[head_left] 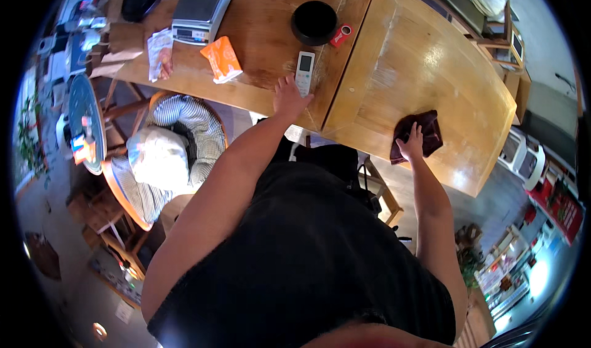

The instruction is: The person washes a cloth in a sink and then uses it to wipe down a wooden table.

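Note:
On the wooden table ahead of me, my left hand point(290, 99) rests near the edge with its fingers spread. Between its thumb and index finger lies the lower end of a white remote control point(305, 71); whether the hand grips it I cannot tell. Farther right, my right hand point(414, 143) presses on a bunched dark maroon cloth point(434, 132), its fingers over the fabric. A round black dish point(314, 23) stands beyond the remote, with a small red packet point(340, 36) against its right side.
An orange packet point(222, 60), a digital scale point(201, 13) and a patterned packet point(161, 55) lie on the left table section. A seam point(348, 61) divides the tabletop. A striped chair point(209, 132) holding a white plastic bag point(157, 157) stands at the left, below the table edge.

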Demonstrator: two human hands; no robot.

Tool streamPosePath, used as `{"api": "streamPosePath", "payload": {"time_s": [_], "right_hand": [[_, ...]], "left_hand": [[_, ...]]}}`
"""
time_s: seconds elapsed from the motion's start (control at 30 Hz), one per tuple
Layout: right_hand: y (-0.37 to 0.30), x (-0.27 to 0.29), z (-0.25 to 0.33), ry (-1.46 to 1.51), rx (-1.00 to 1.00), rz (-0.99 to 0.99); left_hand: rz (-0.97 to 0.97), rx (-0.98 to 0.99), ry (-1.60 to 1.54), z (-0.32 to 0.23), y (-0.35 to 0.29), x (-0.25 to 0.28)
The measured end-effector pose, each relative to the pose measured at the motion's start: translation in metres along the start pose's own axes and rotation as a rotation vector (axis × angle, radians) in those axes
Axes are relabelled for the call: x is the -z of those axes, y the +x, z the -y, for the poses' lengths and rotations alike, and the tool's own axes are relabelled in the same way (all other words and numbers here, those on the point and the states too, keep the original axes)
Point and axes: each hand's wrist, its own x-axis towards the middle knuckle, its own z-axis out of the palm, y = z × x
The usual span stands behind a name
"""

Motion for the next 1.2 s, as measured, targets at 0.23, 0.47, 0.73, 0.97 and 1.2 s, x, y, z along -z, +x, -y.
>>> {"api": "streamPosePath", "payload": {"time_s": [0.23,0.47,0.73,0.97,1.2], "right_hand": [[-0.023,-0.035,0.109,0.127,-0.013,-0.07],[-0.019,-0.046,0.218,0.327,0.172,-0.229],[-0.016,-0.039,0.275,0.157,-0.323,-0.172],[0.015,-0.047,0.322,0.171,-0.363,-0.29],[-0.021,-0.062,0.412,0.209,0.337,-0.232]], "left_hand": [[0.037,-0.083,-0.2,0.069,0.052,0.037],[0.09,-0.093,0.013,0.131,0.091,0.098],[-0.052,-0.209,0.235,0.12,0.078,0.093],[-0.114,-0.686,0.036,0.006,0.131,0.112],[-0.033,-0.86,0.181,-0.077,0.192,0.118]]}}
